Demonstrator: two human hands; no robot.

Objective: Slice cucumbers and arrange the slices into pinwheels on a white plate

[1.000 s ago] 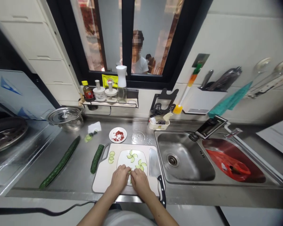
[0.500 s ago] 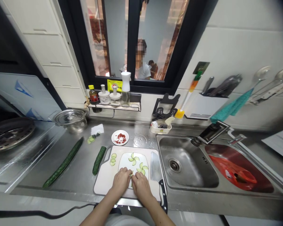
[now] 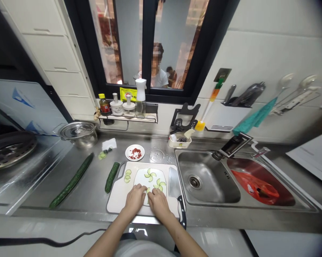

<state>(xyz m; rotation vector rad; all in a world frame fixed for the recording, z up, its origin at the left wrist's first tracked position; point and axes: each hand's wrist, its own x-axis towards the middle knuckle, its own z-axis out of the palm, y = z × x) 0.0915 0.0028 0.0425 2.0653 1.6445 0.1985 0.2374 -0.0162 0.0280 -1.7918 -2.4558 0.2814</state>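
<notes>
A steel worktop carries a pale cutting board near its front edge. To the board's left lies a long, whole cucumber, uncut as far as can be seen. On the board sits a white plate, with a knife set down just right of it. A shorter length of cucumber lies at the board's left edge.

Both hands meet over the near part of the plate. The left hand and right hand have curled fingers, their tips gathered around small cucumber pieces. Behind the board, a round dish holds small red bits, with none visible on the plate.

Two pinwheels of cucumber look finished: one at the far side, one at the right. A third appears to be partly formed under the fingers. A few round slices remain unused on the board, left of the plate.

The hands cover much of the plate's near side, so the pieces there cannot be counted. Whether either hand is pinching a piece or merely touching it, I cannot tell.
</notes>
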